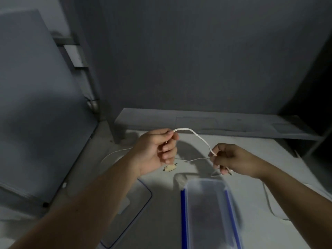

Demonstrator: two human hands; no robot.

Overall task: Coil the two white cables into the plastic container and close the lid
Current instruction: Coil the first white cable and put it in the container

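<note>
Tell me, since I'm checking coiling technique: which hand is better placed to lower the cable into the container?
Right hand: probably, since it pinches the white cable almost directly above the open container.

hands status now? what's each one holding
Left hand: closed, pinching one end of the white cable.
Right hand: closed on the same white cable, with loops gathered in its fingers.
</note>
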